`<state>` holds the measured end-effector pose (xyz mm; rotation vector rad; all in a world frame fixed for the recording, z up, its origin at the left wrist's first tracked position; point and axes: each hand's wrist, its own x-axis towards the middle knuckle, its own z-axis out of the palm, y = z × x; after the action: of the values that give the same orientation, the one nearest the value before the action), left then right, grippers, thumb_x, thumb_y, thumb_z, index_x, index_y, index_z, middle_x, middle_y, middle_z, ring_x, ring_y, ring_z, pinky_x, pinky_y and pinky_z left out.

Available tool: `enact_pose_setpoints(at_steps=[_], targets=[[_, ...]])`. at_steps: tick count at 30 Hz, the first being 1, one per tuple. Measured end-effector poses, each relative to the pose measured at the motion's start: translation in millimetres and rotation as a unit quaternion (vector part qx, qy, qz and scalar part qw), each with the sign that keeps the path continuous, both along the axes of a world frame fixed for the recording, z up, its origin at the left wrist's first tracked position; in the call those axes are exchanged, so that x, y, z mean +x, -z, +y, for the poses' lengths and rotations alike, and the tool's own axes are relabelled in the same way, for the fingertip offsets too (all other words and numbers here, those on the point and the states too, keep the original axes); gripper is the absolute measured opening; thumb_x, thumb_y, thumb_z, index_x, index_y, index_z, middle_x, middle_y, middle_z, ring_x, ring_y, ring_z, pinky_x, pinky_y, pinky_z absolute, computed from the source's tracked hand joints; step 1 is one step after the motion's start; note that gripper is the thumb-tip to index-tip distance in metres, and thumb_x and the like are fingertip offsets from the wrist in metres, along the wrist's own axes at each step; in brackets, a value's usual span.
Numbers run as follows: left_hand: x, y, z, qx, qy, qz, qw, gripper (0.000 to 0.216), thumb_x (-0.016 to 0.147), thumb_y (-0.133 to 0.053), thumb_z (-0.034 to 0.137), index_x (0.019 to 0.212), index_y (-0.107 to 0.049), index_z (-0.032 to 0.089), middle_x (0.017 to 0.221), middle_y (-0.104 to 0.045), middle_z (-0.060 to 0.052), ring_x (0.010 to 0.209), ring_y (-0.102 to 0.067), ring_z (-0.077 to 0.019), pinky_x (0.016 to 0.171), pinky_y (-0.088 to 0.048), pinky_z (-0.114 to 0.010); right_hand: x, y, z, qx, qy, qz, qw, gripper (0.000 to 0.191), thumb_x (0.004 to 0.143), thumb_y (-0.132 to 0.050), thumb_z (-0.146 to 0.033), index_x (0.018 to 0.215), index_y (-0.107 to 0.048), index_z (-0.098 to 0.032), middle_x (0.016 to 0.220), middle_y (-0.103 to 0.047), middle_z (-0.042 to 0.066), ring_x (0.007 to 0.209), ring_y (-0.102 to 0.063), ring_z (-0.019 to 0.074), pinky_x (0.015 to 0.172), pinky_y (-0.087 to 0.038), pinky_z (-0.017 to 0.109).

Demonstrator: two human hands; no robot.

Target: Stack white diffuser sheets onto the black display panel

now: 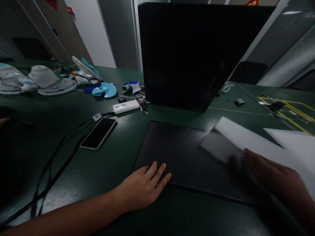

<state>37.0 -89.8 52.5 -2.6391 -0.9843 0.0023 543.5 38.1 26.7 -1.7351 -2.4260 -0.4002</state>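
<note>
A thin, flat black board (182, 150) lies on the dark green table in front of me. My left hand (145, 186) rests palm down on its near left edge, fingers stretched and slightly apart. Over the board's right part, my right hand (275, 177) is closed around the dark end of a flat pale-grey object (219, 146). Motion smears this object, so I cannot tell its exact kind or whether it touches the board. White sheets (253, 137) lie just beyond and beside my right hand.
A large black panel (197, 55) stands upright behind the board. To the left are a phone (98, 132), black cables (55, 155), a white handheld device (126, 106), blue fan blades (105, 90) and white fan parts (57, 87). Yellow strips (295, 113) lie at the far right.
</note>
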Motion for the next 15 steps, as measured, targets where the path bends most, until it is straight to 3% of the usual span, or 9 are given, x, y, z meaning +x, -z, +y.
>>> enact_pose_setpoints(at_steps=[3,5,9,11,13,15], targets=[[-1.3,0.1,8.3,-0.029,-0.005,-0.001,1.000,0.046,0.103,-0.060,0.032,0.148,-0.059,0.022,0.148,-0.064,-0.014,0.122,-0.070,-0.0329,0.083,-0.062,-0.039,-77.2,5.0,-28.6,0.006,-0.202,-0.008,0.979,0.045,0.104,-0.044,-0.032,0.140,-0.069,-0.023,0.146,-0.063,0.007,0.117,-0.071,0.0212,0.095,-0.062,0.033],[-1.3,0.0,11.8,-0.025,0.005,-0.013,1.000,0.044,0.102,-0.062,0.029,0.146,-0.061,0.022,0.146,-0.065,-0.013,0.120,-0.070,-0.0317,0.082,-0.061,-0.038,-118.5,4.4,-40.0,0.003,-0.271,0.005,0.963,0.043,0.104,-0.046,-0.026,0.142,-0.068,-0.025,0.150,-0.061,0.004,0.130,-0.064,0.0213,0.105,-0.058,0.037],[-0.8,2.2,15.4,0.040,0.067,-0.108,0.991,0.023,0.102,-0.060,0.016,0.121,-0.071,0.018,0.113,-0.077,-0.008,0.096,-0.072,-0.0205,0.074,-0.057,-0.029,-172.8,-2.5,-49.3,-0.036,-0.289,0.032,0.956,0.042,0.104,-0.051,-0.028,0.143,-0.067,-0.030,0.151,-0.059,0.001,0.138,-0.057,0.0256,0.108,-0.055,0.047],[-1.4,4.0,16.9,0.069,0.074,-0.159,0.982,0.013,0.102,-0.061,0.016,0.103,-0.073,0.020,0.091,-0.074,-0.002,0.080,-0.068,-0.0165,0.071,-0.054,-0.028,-190.3,-5.2,-52.6,-0.054,-0.291,0.046,0.954,0.041,0.103,-0.054,-0.030,0.142,-0.068,-0.030,0.152,-0.058,0.001,0.138,-0.057,0.0271,0.108,-0.055,0.050],[-2.9,5.3,18.6,0.088,0.050,-0.188,0.977,0.010,0.102,-0.064,0.023,0.099,-0.074,0.022,0.086,-0.070,-0.001,0.077,-0.065,-0.0167,0.074,-0.053,-0.030,-204.4,-6.0,-57.4,-0.068,-0.297,0.057,0.951,0.043,0.102,-0.055,-0.031,0.144,-0.067,-0.029,0.154,-0.057,0.002,0.139,-0.056,0.0288,0.107,-0.054,0.052],[-4.9,6.1,20.1,0.095,0.008,-0.199,0.975,0.018,0.101,-0.066,0.037,0.111,-0.074,0.024,0.096,-0.071,-0.005,0.085,-0.065,-0.0208,0.080,-0.054,-0.035,-215.7,-5.7,-63.8,-0.080,-0.301,0.060,0.948,0.045,0.102,-0.055,-0.031,0.147,-0.064,-0.028,0.156,-0.054,0.004,0.140,-0.054,0.0302,0.107,-0.054,0.053]])
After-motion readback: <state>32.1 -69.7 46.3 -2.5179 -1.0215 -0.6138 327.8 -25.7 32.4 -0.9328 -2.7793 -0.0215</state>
